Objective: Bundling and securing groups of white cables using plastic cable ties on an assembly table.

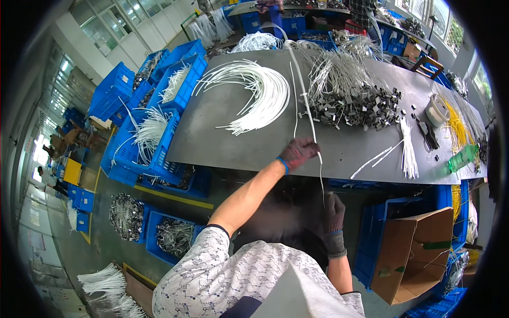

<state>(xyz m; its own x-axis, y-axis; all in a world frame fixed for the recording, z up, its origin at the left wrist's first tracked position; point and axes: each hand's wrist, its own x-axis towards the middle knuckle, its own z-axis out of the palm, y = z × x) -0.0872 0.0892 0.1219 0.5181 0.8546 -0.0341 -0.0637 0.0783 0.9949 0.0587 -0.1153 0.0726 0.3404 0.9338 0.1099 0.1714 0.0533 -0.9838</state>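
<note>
My left hand (301,152), in a dark red and grey glove, is closed at the table's near edge around a long white sleeve (309,114). The sleeve runs back across the table and curves at its far end. Below that hand a thinner white wire (321,177) hangs down to my right hand (334,213). That hand, in a dark grey glove, is closed on the wire's lower end in front of the table; its fingertips are partly hidden. Left of the sleeve lies another thin white wire (294,95). A curved bundle of white tubes (268,98) rests farther left.
Dark metal clips with wires (366,108) are heaped on the dark table (222,148). To the right are a white wire bundle (407,151), a tape roll (437,110) and a green bottle (462,158). Blue crates (175,135) flank the table; a cardboard box (395,265) stands lower right.
</note>
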